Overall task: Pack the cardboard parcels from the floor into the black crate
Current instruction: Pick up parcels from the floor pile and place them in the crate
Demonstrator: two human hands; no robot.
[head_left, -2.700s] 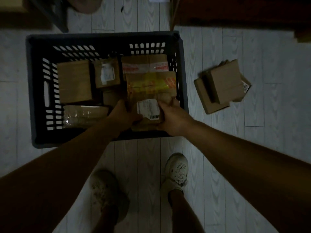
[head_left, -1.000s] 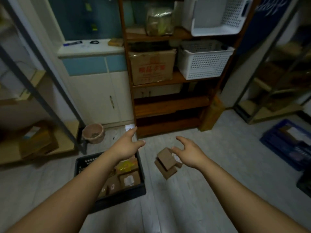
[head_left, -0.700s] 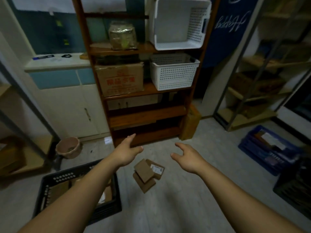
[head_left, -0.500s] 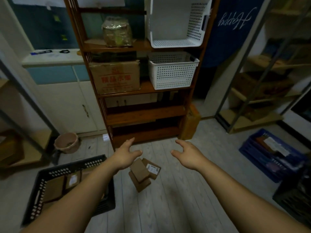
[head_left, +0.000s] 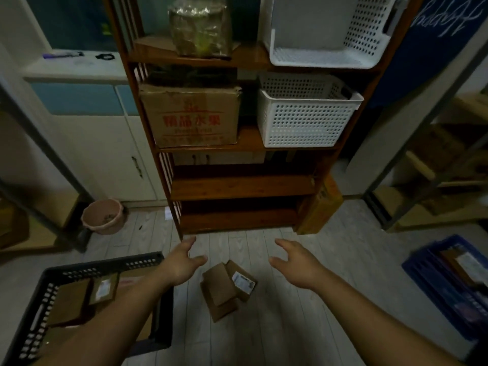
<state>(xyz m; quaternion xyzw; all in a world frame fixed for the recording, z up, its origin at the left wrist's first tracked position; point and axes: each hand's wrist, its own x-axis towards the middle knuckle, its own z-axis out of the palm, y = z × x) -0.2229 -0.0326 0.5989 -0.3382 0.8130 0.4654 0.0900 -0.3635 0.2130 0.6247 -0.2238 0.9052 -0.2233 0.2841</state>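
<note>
Both the left hand (head_left: 182, 265) and the right hand (head_left: 297, 264) hovered with fingers spread, holding nothing. Between them, a small stack of cardboard parcels (head_left: 224, 289) lay on the floor (head_left: 277, 326), just beside the black crate (head_left: 161, 336), which already held several parcels.

Wooden shelf unit (head_left: 237, 186) standing straight ahead; red-printed cardboard box (head_left: 190, 117) sitting beside white perforated basket (head_left: 303, 114) on its middle shelf. Pink bucket (head_left: 103, 216) standing low left of it; blue crate (head_left: 433, 286) sitting far right.
</note>
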